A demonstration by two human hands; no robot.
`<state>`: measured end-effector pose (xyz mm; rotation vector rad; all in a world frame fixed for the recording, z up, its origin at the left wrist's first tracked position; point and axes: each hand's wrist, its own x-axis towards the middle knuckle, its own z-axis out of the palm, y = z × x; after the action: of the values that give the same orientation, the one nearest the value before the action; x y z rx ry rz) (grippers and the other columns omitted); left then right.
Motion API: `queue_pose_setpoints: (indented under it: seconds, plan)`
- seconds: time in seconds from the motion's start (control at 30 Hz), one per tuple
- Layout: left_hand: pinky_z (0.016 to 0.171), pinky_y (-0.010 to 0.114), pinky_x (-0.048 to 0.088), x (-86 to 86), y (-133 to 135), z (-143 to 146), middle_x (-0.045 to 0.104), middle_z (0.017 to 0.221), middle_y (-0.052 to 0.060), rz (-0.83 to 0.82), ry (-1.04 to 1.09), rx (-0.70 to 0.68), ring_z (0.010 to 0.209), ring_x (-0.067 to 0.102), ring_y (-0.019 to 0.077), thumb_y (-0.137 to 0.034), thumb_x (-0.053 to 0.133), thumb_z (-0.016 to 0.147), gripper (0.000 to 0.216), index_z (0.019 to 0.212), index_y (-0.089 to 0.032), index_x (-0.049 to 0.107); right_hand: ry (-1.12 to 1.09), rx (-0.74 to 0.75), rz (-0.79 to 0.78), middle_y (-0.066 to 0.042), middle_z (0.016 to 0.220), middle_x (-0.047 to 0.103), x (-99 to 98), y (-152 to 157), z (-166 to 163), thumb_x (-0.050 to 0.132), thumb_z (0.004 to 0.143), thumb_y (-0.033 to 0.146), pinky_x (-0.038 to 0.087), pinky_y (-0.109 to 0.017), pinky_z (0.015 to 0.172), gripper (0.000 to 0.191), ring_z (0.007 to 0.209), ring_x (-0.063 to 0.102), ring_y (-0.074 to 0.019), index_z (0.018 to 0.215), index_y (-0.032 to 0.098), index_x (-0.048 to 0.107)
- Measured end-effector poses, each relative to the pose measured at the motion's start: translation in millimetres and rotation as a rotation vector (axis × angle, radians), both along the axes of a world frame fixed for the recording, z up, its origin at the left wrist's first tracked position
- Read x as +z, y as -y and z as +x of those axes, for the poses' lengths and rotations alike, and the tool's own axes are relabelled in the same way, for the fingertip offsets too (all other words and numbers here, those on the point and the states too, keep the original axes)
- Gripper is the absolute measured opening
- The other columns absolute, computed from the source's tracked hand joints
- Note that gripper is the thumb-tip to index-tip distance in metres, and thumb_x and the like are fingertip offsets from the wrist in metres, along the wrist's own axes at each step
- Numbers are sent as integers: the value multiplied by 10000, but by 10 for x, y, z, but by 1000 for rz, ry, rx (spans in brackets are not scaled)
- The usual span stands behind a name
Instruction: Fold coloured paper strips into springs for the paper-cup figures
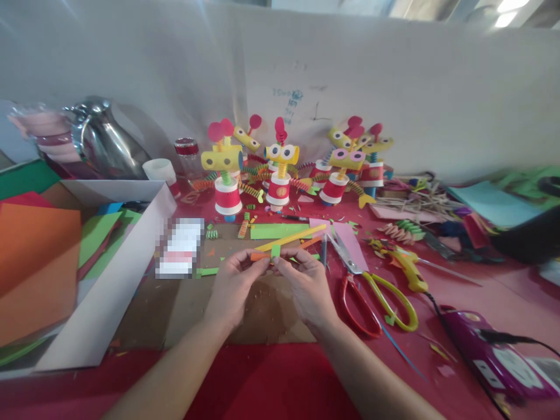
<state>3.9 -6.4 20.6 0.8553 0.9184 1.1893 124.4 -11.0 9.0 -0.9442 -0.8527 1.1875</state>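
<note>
Between my two hands, over a sheet of brown cardboard point(175, 309), are an orange paper strip point(259, 256) and a green paper strip point(275, 251) that cross each other. My left hand point(236, 286) pinches the orange strip from the left. Thumb and fingers of my right hand point(306, 283) press on the green strip where the two meet. Just beyond my fingertips lie long yellow paper strips point(291, 237) and a wide light-green strip point(280, 231). Large scissors point(352, 267) with one red and one yellow handle rest right of my right hand.
Several paper-cup figures point(279, 189) with springy arms stand behind the cardboard. At left are a box point(109, 280) of coloured paper and a steel jug point(109, 140). A yellow glue gun point(409, 265) and a purple power strip point(494, 356) with cords lie at right.
</note>
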Motion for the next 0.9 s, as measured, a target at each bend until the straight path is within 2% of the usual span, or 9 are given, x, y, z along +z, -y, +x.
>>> queue_pose_setpoints:
  seconds: [0.3, 0.53, 0.73, 0.9]
  plan:
    - [789, 288, 460, -41, -9, -8, 706, 801, 29, -14, -68, 21, 794, 633, 155, -278, 724, 710, 130, 778, -172, 693, 118, 6, -18, 7, 716, 657, 3, 20, 7, 737, 668, 269, 479, -263, 620, 136, 656, 601, -136, 757, 190, 672]
    - [787, 287, 467, 14, 9, -30, 703, 830, 25, 113, -116, -28, 788, 625, 154, -181, 635, 744, 124, 833, -187, 722, 11, 22, -10, 31, 660, 629, 9, -13, 38, 747, 659, 235, 455, -247, 615, 99, 600, 556, -105, 711, 196, 672]
    - [760, 291, 471, -39, -54, -16, 716, 791, 14, -48, -1, 66, 737, 634, 147, -153, 725, 629, 137, 760, -194, 732, 1, 48, -22, 33, 675, 631, 5, -5, 27, 748, 652, 225, 442, -241, 615, 92, 606, 542, -99, 708, 197, 680]
    - [731, 270, 455, -85, -75, -27, 705, 765, 19, -69, 32, 60, 719, 610, 129, -185, 783, 596, 149, 735, -177, 730, 4, 56, -45, 27, 666, 632, 18, 8, 17, 749, 634, 235, 453, -256, 620, 107, 609, 549, -112, 693, 195, 669]
